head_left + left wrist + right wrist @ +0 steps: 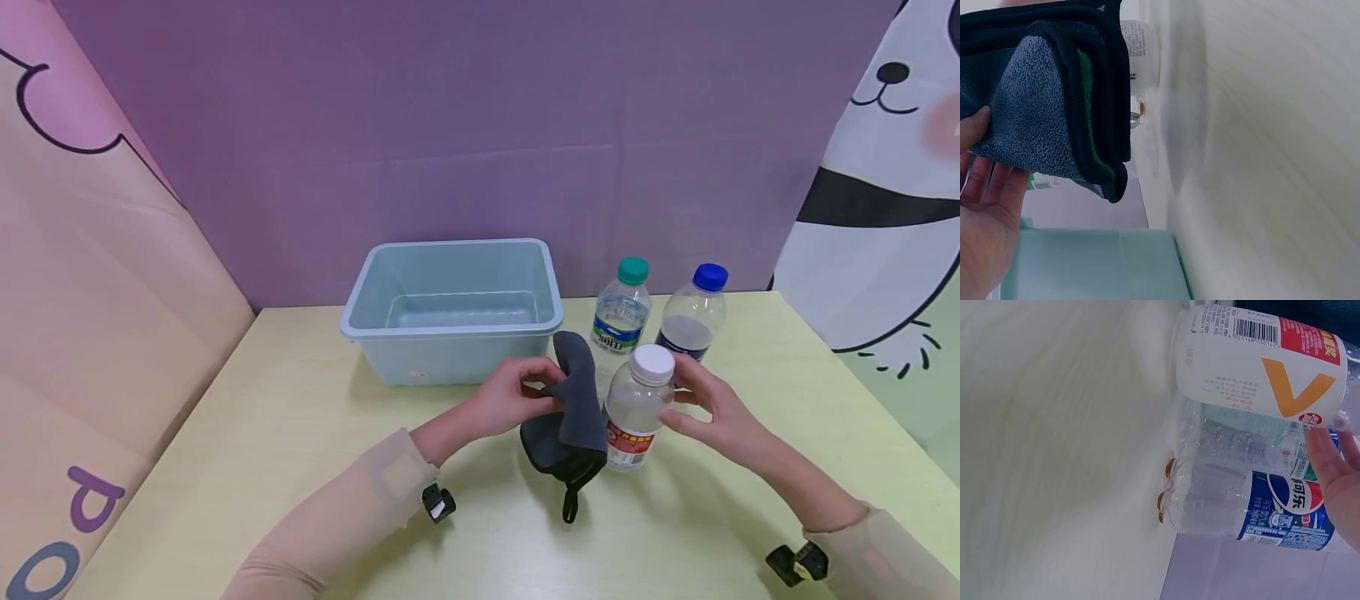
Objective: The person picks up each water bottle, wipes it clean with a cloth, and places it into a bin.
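A folded dark grey towel (pixel 576 408) with black edging and a hanging loop hangs from my left hand (pixel 517 398), which pinches its side between thumb and fingers. In the left wrist view, the towel (pixel 1041 100) is held above the table, with the thumb on its face. Just right of it, a clear bottle (pixel 633 417) with a white cap and a red and white label stands upright. My right hand (pixel 716 417) is at that bottle's right side, thumb and fingers spread, not wrapped round it. In the right wrist view, fingertips lie right at the bottle's label (pixel 1260 369).
Behind stand a green-capped bottle (pixel 621 312) and a blue-capped bottle (pixel 692 317) with a blue label. To their left, a light blue plastic bin (pixel 450 354) sits near the back of the pale wooden table (pixel 300 433). A purple backdrop (pixel 450 125) rises behind.
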Available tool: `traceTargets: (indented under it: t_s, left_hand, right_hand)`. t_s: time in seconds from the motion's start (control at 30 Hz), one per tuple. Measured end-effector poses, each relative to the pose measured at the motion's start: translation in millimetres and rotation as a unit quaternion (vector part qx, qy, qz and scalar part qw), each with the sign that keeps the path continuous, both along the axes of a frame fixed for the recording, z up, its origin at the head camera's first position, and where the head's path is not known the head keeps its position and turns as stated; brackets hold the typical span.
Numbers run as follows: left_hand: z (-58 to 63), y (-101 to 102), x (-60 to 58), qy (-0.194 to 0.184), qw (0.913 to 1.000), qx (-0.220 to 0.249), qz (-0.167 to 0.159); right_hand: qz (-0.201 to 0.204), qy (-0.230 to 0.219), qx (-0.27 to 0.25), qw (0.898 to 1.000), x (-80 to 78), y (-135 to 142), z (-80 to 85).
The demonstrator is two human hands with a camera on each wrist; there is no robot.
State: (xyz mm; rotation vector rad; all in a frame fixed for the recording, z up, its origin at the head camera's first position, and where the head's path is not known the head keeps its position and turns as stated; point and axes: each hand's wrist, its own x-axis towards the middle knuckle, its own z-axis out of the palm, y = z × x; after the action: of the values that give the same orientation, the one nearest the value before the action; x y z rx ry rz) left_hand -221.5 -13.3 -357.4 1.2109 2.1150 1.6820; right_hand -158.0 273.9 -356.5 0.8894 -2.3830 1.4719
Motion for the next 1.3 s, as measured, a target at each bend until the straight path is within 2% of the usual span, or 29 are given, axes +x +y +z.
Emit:
traceTargets:
  t_s: [0.33,0.6,0.9,1.3]
  left_hand:
    - [-6.0,-14.2,-3.5,0.009,0.9999,-0.001,0.009]
    - [-8.1,-20.7,-5.0,0.012,0.9996,-0.006,0.023]
    - [-5.9,-22.9,-5.8,0.007,0.9994,0.008,0.033]
    - [-4.0,-23.3,-7.9,0.015,0.9992,0.020,0.032]
  right_hand:
    - [-0.122,0.006,0.022,0.992,2.4,-12.0,0.7]
    - [-0.163,0.005,0.016,0.986,1.5,-22.6,-0.4]
    - [-0.153,0.012,0.020,0.988,2.8,-21.8,0.7]
    - [-0.089,0.004,0.016,0.996,4.4,-14.2,2.3]
